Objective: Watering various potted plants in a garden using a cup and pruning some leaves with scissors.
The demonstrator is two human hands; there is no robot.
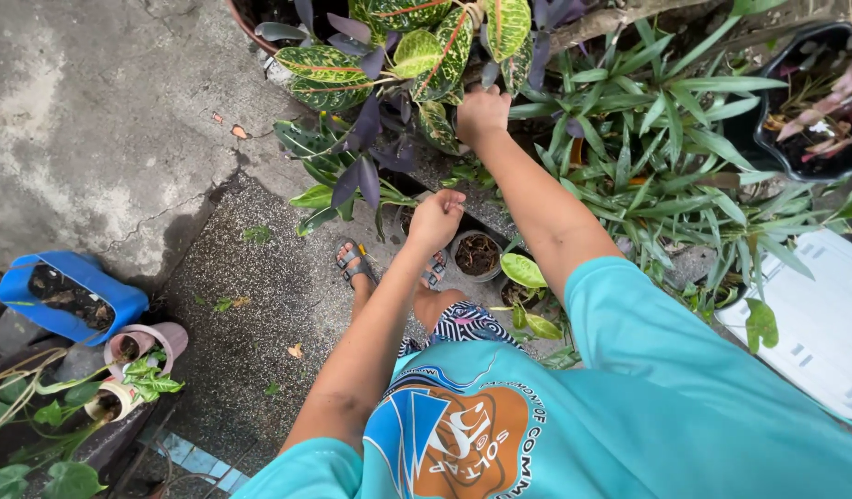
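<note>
Right hand (482,115) reaches far into the leaves (416,55), fingers hidden; left hand (435,220) hangs loosely curled, empty.

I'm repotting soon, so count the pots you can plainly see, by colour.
Blue tub: 1
Pink pot: 1
Cream pot: 1
Grey pot: 1
Black pot: 1
Brown pot: 1
Total: 6; leaves may hide more.
</note>
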